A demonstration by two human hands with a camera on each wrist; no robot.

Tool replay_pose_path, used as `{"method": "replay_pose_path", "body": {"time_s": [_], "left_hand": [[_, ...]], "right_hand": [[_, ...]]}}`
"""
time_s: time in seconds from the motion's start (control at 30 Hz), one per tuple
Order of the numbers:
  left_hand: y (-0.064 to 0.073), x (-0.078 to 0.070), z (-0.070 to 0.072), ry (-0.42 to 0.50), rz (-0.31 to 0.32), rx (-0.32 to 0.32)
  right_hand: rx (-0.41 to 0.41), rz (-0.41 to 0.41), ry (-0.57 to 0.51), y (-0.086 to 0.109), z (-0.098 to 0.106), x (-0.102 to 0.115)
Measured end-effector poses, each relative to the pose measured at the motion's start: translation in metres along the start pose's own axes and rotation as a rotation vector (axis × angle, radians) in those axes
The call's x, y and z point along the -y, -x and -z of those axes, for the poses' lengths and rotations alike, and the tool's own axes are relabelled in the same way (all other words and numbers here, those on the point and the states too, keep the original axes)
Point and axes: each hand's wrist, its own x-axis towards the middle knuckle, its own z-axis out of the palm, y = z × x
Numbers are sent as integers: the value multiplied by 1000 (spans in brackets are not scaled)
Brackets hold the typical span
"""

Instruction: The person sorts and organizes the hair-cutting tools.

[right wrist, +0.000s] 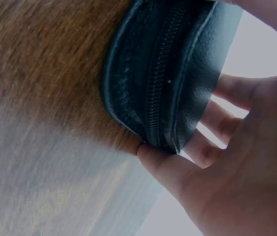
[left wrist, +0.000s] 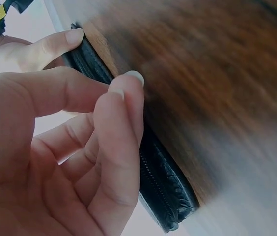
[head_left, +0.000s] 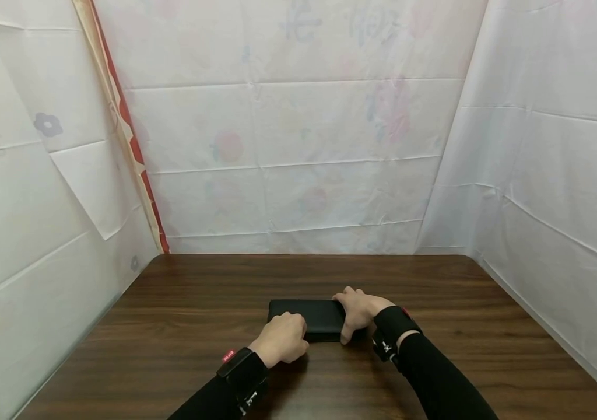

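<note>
A black zip wallet (head_left: 321, 315) with a leathery surface lies on the table in the head view. My right hand (head_left: 360, 310) grips its right end, thumb at the near edge and fingers along the far side. The left hand (head_left: 284, 337) is at the wallet's near left edge, fingers curled. In the left wrist view its thumb and index finger pinch together at the zipper edge; what sits between the fingertips is hidden. The zipper (right wrist: 155, 93) runs along the wallet's side in the right wrist view, its teeth closed near the right thumb.
The dark wood-grain table (head_left: 199, 291) reaches back to a white patterned sheet (head_left: 288, 128). Similar sheets hang along the left and right sides. A red and cream strip (head_left: 136, 146) stands at the back left corner. Both wrists wear black straps.
</note>
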Motion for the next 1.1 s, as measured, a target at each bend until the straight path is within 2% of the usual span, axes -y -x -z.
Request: {"method": "replay_pose_path", "body": {"time_s": [0.3, 0.63, 1.1], "left_hand": [[2, 3, 1, -31, 5, -23], [3, 2, 2, -107, 15, -39], [5, 4, 5, -54, 7, -14]], "right_hand": [[-12, -4, 32, 1, 0, 0], [-1, -5, 12, -1, -2, 0], [-4, -5, 5, 2, -1, 0]]}}
